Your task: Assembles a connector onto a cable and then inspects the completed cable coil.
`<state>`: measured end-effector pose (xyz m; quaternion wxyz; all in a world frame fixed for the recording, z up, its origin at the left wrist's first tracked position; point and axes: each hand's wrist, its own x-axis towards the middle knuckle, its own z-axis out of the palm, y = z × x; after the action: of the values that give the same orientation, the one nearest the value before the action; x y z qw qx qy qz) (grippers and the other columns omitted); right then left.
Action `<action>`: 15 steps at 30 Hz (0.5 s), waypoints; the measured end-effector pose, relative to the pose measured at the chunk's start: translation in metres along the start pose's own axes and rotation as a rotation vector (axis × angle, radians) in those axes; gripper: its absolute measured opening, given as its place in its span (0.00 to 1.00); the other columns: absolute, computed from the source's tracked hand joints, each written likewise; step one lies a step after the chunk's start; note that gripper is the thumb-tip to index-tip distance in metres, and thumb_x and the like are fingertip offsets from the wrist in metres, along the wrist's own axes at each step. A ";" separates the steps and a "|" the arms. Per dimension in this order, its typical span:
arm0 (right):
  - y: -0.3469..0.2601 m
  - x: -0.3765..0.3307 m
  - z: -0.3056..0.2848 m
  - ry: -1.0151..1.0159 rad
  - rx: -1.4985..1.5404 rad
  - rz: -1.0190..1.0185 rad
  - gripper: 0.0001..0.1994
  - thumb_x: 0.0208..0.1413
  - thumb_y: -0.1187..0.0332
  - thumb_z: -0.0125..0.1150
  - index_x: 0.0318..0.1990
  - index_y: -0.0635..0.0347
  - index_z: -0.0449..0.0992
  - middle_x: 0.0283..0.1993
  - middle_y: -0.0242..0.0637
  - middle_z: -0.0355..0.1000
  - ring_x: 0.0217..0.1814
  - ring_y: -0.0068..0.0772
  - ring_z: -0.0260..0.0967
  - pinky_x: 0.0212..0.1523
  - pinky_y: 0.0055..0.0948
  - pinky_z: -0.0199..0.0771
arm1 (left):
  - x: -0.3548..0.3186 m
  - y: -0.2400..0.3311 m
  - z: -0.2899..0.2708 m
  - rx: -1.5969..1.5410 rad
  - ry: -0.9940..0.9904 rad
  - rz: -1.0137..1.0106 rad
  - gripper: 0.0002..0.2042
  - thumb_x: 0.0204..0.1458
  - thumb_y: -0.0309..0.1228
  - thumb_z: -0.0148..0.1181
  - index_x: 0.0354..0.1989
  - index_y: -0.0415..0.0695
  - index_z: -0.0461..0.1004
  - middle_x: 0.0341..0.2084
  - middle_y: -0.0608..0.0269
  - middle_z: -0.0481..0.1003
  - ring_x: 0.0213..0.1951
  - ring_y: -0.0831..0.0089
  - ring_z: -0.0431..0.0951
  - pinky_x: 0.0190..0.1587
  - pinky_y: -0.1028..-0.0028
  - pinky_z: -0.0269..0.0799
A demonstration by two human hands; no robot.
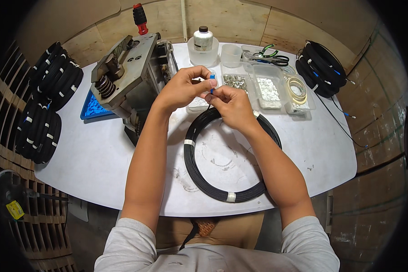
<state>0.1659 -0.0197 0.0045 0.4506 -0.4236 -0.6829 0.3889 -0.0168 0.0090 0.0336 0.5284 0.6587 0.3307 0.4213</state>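
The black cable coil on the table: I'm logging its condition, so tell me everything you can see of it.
The cable coil is thin black cable wound in many turns into one flat ring. It lies on the grey table before the person. Pale tape bands bind it, at the left side, at the bottom and at the upper right. The right hand covers its top edge. One end rises to a small blue piece, which the fingers of the left hand and the right hand pinch.

We see a white labelled bottle [203, 39] with a black cap at the counter's [99, 154] far edge, clear plastic boxes [267, 86] beside it toward the far right corner, and a small yellow tag [14, 210] below the near left corner.
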 end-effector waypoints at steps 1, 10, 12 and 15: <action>0.001 0.000 0.001 0.017 0.047 -0.014 0.06 0.56 0.70 0.66 0.33 0.65 0.81 0.26 0.32 0.78 0.29 0.15 0.68 0.32 0.23 0.69 | 0.001 0.000 0.001 0.030 0.001 0.053 0.10 0.55 0.31 0.67 0.39 0.39 0.75 0.33 0.70 0.76 0.36 0.81 0.75 0.39 0.78 0.73; 0.008 0.004 -0.001 0.017 0.056 -0.023 0.07 0.56 0.70 0.66 0.33 0.66 0.81 0.27 0.34 0.78 0.29 0.16 0.70 0.33 0.22 0.70 | 0.004 0.001 0.009 0.061 0.081 0.028 0.10 0.55 0.30 0.67 0.39 0.39 0.74 0.31 0.71 0.75 0.33 0.82 0.74 0.36 0.79 0.72; 0.002 0.002 -0.001 0.019 0.048 0.002 0.07 0.56 0.70 0.66 0.33 0.66 0.81 0.27 0.33 0.78 0.29 0.15 0.70 0.33 0.22 0.70 | 0.002 0.002 0.012 0.061 0.109 0.052 0.10 0.56 0.30 0.66 0.39 0.39 0.75 0.30 0.72 0.74 0.32 0.82 0.74 0.36 0.79 0.72; 0.004 0.001 0.001 0.031 0.070 -0.015 0.07 0.56 0.71 0.66 0.33 0.66 0.81 0.27 0.33 0.78 0.29 0.15 0.69 0.32 0.22 0.70 | 0.003 -0.002 0.007 0.080 0.100 0.072 0.10 0.56 0.31 0.66 0.39 0.38 0.75 0.29 0.69 0.75 0.30 0.82 0.75 0.35 0.78 0.72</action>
<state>0.1657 -0.0172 0.0012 0.4786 -0.4085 -0.6648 0.4026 -0.0090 0.0087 0.0317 0.4688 0.6690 0.3495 0.4589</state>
